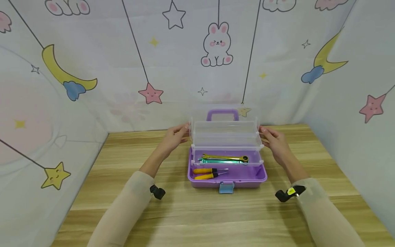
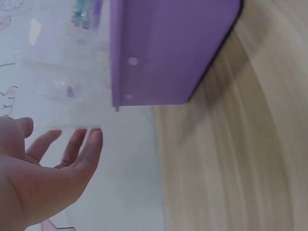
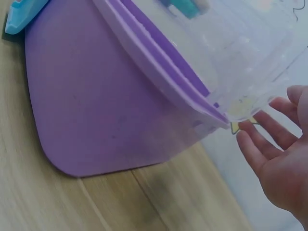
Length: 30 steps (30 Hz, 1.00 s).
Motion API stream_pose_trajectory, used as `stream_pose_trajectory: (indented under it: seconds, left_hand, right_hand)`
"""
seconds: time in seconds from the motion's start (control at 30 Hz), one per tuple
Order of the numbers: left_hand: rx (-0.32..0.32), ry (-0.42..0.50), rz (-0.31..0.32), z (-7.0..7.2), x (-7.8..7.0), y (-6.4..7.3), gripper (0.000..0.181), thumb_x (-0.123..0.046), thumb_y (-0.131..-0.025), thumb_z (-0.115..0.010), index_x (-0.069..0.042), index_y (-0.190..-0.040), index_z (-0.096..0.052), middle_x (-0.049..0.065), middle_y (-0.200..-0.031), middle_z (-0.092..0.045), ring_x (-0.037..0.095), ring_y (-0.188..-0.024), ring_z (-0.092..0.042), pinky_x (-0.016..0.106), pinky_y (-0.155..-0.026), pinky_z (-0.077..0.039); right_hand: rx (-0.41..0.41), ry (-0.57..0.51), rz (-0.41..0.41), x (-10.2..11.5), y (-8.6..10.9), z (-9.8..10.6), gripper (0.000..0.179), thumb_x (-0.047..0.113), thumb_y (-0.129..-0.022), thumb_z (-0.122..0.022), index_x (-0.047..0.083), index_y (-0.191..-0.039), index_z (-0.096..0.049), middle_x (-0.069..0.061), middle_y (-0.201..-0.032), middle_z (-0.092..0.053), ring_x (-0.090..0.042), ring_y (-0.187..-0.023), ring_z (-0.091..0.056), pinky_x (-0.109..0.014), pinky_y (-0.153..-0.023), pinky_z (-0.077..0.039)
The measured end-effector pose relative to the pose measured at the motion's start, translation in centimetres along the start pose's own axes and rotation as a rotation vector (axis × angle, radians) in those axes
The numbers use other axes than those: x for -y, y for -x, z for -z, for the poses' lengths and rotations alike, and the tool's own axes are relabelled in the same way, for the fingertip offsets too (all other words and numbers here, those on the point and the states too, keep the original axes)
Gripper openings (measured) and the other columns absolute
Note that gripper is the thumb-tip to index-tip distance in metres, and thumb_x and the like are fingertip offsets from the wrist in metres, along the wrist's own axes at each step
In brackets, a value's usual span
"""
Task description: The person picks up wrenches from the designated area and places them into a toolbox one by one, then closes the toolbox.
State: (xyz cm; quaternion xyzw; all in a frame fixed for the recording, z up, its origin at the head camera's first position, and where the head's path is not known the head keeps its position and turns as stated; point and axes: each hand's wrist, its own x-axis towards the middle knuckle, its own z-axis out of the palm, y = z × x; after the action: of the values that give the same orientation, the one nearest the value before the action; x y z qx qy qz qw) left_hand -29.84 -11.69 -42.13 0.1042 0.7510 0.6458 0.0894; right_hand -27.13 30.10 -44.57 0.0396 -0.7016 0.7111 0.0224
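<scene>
A purple toolbox point(image 1: 228, 184) stands opened, its clear lid point(image 1: 200, 111) raised at the back with a purple handle point(image 1: 223, 111). Clear trays point(image 1: 226, 140) step up between base and lid. My left hand point(image 1: 175, 138) is at the lid's left side, and in the left wrist view its loosely bent fingers point(image 2: 91, 147) reach the clear plastic edge. On the opposite side, my right hand point(image 1: 276, 142) has its fingertips right at the clear plastic. A gold wrench point(image 1: 225, 157) and a green tool point(image 1: 222, 161) lie in the front tray. Two yellow-handled screwdrivers point(image 1: 205, 171) rest in the base.
The box sits on a wood-grain table point(image 1: 197, 219), toward its back edge. A light blue latch point(image 1: 226, 188) hangs at the box front. Behind and beside the table hangs a white printed cloth point(image 1: 123, 68). Each wrist wears a small black camera point(image 1: 158, 192).
</scene>
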Motion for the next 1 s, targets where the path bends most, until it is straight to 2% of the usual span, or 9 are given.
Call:
stream_pose_trajectory:
  seconds: [0.13,0.2,0.27,0.37,0.53,0.67,0.77,0.87,1.0]
  left_hand:
    - [0.038,-0.077,0.037,0.4,-1.7,1.1,0.069,-0.055,-0.110,-0.049,-0.003,-0.155,-0.052,0.021,-0.146,-0.060,0.037,-0.139,-0.056,0.046,-0.111,-0.050]
    - [0.050,-0.096,0.047,0.5,-2.3,1.6,0.077,-0.063,-0.108,-0.047,-0.001,-0.154,-0.053,0.021,-0.146,-0.060,0.037,-0.140,-0.055,0.046,-0.111,-0.050]
    - [0.061,-0.109,0.053,0.5,-2.7,1.9,0.083,-0.068,-0.106,-0.045,0.001,-0.152,-0.053,0.021,-0.147,-0.060,0.037,-0.140,-0.055,0.045,-0.111,-0.050]
    - [0.061,-0.123,0.053,0.4,-2.9,2.4,0.086,-0.070,-0.105,-0.043,0.002,-0.149,-0.056,0.020,-0.147,-0.061,0.036,-0.140,-0.055,0.043,-0.110,-0.051]
    - [0.027,-0.165,0.063,-0.2,-2.9,3.3,0.087,-0.072,-0.104,-0.043,0.002,-0.147,-0.058,0.016,-0.148,-0.061,0.031,-0.138,-0.058,0.040,-0.110,-0.051]
    - [0.004,-0.194,0.082,-0.6,-2.9,3.9,0.091,-0.077,-0.101,-0.043,0.000,-0.149,-0.058,0.015,-0.150,-0.060,0.030,-0.135,-0.061,0.044,-0.114,-0.047]
    - [-0.012,-0.206,0.065,-0.9,-3.0,4.3,0.090,-0.076,-0.102,-0.044,0.000,-0.148,-0.059,0.016,-0.150,-0.059,0.032,-0.132,-0.063,0.046,-0.114,-0.047]
    - [-0.013,-0.202,0.027,-0.9,-2.9,4.6,0.081,-0.069,-0.106,-0.046,0.000,-0.146,-0.060,0.017,-0.148,-0.061,0.032,-0.134,-0.062,0.044,-0.111,-0.050]
    - [0.041,-0.182,-0.025,-0.7,-2.8,5.0,0.066,-0.054,-0.111,-0.048,0.001,-0.148,-0.059,0.018,-0.151,-0.058,0.033,-0.142,-0.055,0.043,-0.110,-0.051]
  right_hand:
    - [0.054,0.085,0.003,1.1,0.6,0.3,0.067,0.043,-0.112,-0.052,-0.013,-0.148,-0.051,0.011,-0.121,-0.072,-0.008,-0.115,-0.067,-0.023,-0.095,-0.057]
    - [0.078,0.112,0.005,1.7,0.9,0.4,0.072,0.049,-0.112,-0.048,-0.013,-0.147,-0.052,0.003,-0.126,-0.072,-0.010,-0.117,-0.067,-0.025,-0.096,-0.057]
    - [0.101,0.135,0.005,2.3,1.2,0.4,0.078,0.054,-0.112,-0.043,-0.015,-0.146,-0.051,-0.005,-0.132,-0.071,-0.010,-0.118,-0.067,-0.028,-0.099,-0.056]
    - [0.120,0.140,-0.002,3.0,1.7,0.3,0.082,0.057,-0.112,-0.039,-0.017,-0.145,-0.051,-0.009,-0.135,-0.069,-0.010,-0.119,-0.066,-0.035,-0.104,-0.054]
    - [0.117,0.147,-0.022,3.9,2.4,0.1,0.083,0.057,-0.112,-0.039,-0.019,-0.144,-0.051,0.002,-0.125,-0.072,-0.009,-0.118,-0.066,-0.036,-0.105,-0.054]
    - [0.110,0.163,-0.050,4.5,2.8,-0.2,0.084,0.058,-0.112,-0.039,-0.019,-0.142,-0.052,0.004,-0.123,-0.072,-0.010,-0.119,-0.065,-0.035,-0.104,-0.054]
    - [0.118,0.194,-0.081,5.0,3.1,-0.3,0.084,0.061,-0.111,-0.038,-0.015,-0.143,-0.053,0.001,-0.128,-0.071,-0.010,-0.122,-0.063,-0.033,-0.103,-0.055]
    - [0.145,0.218,-0.103,5.2,3.3,-0.2,0.079,0.062,-0.111,-0.037,-0.008,-0.144,-0.055,-0.002,-0.134,-0.069,-0.011,-0.126,-0.061,-0.032,-0.102,-0.055]
    - [0.189,0.217,-0.113,5.3,3.7,0.2,0.056,0.055,-0.113,-0.040,0.010,-0.138,-0.063,0.003,-0.134,-0.068,-0.012,-0.130,-0.058,-0.033,-0.103,-0.054]
